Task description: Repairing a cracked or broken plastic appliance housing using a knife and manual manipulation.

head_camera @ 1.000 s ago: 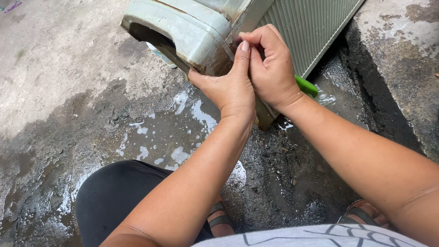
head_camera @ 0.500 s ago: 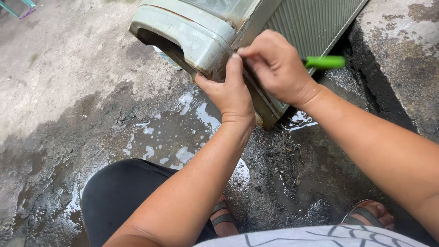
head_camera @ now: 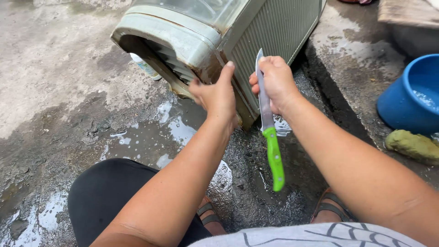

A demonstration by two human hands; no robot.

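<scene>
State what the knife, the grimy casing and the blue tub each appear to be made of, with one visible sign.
Knife: shiny steel-like blade, glossy green handle, probably plastic. Casing: pale moulded shell, seemingly plastic, stained brown at the corner. Blue tub: smooth, evenly coloured, likely plastic.

both forearms stretched forward, bare, nearly side by side. left hand (head_camera: 218, 95) held upright, fingers together and pointing up, thumb spread out to the side. right hand (head_camera: 273, 82) curled closed, knuckles up, wrist slightly bent.
</scene>
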